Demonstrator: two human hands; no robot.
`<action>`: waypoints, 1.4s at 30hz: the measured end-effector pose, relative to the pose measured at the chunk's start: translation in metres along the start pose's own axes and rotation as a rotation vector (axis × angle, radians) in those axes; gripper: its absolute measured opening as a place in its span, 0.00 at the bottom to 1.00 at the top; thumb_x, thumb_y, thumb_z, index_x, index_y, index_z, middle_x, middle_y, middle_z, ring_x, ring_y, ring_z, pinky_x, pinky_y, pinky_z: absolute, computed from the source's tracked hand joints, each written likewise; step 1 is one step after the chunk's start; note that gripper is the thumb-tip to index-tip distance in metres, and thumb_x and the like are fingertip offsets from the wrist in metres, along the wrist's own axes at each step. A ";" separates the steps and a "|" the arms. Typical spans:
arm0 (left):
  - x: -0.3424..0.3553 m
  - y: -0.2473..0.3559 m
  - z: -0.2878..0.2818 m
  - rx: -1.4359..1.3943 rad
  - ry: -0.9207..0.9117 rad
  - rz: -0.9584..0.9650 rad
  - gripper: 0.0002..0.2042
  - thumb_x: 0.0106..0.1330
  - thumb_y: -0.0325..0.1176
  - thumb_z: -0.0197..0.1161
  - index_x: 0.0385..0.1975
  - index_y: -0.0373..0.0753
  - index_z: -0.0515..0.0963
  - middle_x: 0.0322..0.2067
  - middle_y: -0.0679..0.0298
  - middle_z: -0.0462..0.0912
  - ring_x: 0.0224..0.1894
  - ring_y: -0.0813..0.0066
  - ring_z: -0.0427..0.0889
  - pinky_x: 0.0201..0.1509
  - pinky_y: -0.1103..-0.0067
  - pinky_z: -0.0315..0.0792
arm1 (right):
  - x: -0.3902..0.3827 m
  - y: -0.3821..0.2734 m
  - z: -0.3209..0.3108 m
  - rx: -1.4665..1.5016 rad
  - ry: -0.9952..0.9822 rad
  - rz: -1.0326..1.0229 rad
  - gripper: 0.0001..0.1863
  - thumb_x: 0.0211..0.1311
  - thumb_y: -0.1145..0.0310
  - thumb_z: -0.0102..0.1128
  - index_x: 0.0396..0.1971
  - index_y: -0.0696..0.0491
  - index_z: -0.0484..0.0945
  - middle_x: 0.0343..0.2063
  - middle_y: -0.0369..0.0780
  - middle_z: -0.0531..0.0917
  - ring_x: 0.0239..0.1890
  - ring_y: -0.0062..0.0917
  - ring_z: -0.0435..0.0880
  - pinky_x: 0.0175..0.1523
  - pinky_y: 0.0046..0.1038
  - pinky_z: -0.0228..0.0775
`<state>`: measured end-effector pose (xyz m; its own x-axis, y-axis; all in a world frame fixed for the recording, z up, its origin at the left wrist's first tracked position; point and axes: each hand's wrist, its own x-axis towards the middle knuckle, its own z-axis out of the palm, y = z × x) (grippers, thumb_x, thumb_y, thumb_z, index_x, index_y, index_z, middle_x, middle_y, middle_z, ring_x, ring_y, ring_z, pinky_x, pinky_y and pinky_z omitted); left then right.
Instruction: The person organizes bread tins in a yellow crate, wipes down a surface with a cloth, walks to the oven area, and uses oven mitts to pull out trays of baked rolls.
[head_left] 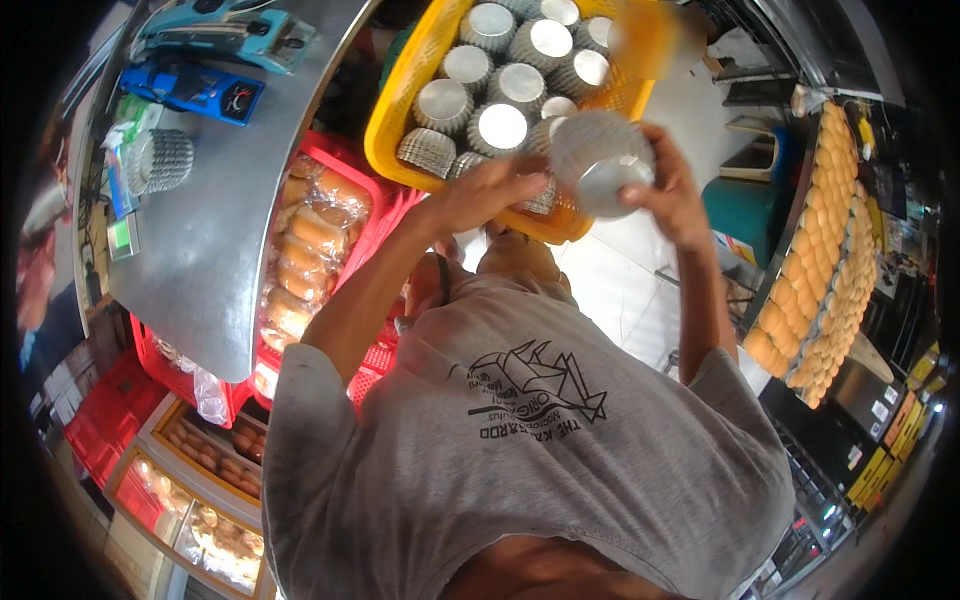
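Observation:
My right hand (668,195) grips a round, silvery cup-like mould (600,155), blurred by motion, in front of a yellow plastic crate (398,85). Fluted metal moulds (503,128) fill the crate, many bottom-up, a few lying in nested stacks (430,150). My left hand (485,190) is open over the crate's near part, fingers stretched rightward just left of the held mould; part of what lies beneath it is hidden.
A steel counter (200,270) at left bears blue tools (190,92) and a mould stack (160,160). A red crate (370,165) holds bagged bread (315,235). Trays of round tan items (810,270) stand right, beside a green bin (735,220). White tiled floor (620,290) shows below.

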<state>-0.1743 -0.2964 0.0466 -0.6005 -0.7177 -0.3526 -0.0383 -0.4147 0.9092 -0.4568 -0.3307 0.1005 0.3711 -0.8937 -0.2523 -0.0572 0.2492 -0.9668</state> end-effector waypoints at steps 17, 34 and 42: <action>0.132 -0.070 0.038 1.082 0.350 0.301 0.28 0.54 0.33 0.67 0.55 0.28 0.72 0.60 0.45 0.67 0.64 0.45 0.63 0.69 0.61 0.63 | 0.199 0.071 -0.074 -1.116 -0.282 0.040 0.39 0.50 0.55 0.78 0.58 0.62 0.72 0.45 0.49 0.84 0.46 0.32 0.85 0.54 0.30 0.77; 0.122 -0.081 0.035 1.116 0.322 0.218 0.39 0.50 0.39 0.75 0.62 0.31 0.67 0.68 0.45 0.57 0.70 0.42 0.57 0.72 0.59 0.60 | 0.244 0.128 -0.090 -1.076 -0.371 0.415 0.27 0.74 0.52 0.51 0.48 0.66 0.78 0.40 0.45 0.84 0.44 0.30 0.83 0.49 0.33 0.74; 0.123 -0.082 0.036 1.124 0.314 0.220 0.38 0.50 0.39 0.75 0.62 0.30 0.67 0.68 0.46 0.57 0.70 0.41 0.56 0.72 0.59 0.59 | 0.234 0.154 -0.083 -1.382 -0.266 0.119 0.25 0.70 0.54 0.50 0.45 0.64 0.80 0.46 0.55 0.83 0.48 0.46 0.83 0.54 0.41 0.73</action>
<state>-0.2734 -0.3306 -0.0632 -0.4655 -0.8830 -0.0610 -0.7326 0.3457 0.5863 -0.4556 -0.5326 -0.1106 0.4523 -0.7588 -0.4687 -0.8919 -0.3835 -0.2397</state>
